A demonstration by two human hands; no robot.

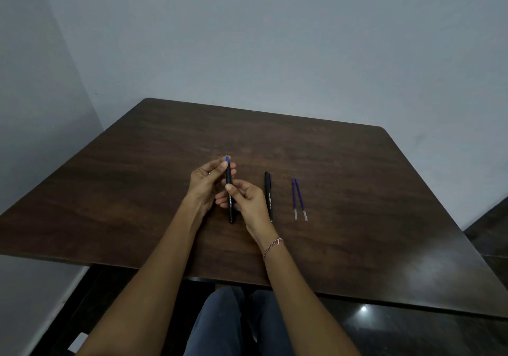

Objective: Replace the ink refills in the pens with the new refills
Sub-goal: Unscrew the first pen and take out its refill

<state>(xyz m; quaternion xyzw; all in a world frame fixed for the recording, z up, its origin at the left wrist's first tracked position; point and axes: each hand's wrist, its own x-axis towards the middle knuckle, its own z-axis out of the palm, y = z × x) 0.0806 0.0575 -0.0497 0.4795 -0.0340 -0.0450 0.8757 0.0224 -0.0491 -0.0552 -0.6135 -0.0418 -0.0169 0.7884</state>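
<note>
Time to twist the first pen (228, 175) open, we think.
Our left hand (207, 182) pinches its blue tip end and our right hand (247, 199) grips its middle, above the table (357, 177). We should turn gently. The new refills (299, 199) lie nearby.

Dark brown wood-grain table (357, 190) with rounded far corners fills the middle; its near edge runs across low in the view. Plain pale grey-blue back wall (275, 39) behind it, with a few faint marks. Left wall (33, 108) is the same colour and meets the back wall in a corner just beyond the table's far left corner. Table sits close to both walls. Floor (412, 333) is dark and glossy, seen below the near edge and at far right. Small bright light reflection (363, 308) on the floor, near right. Soft glare patch (428, 267) on the table's near right part. Small white object (78, 342) on the floor near left, unclear what. Lighting dim, even.
</note>
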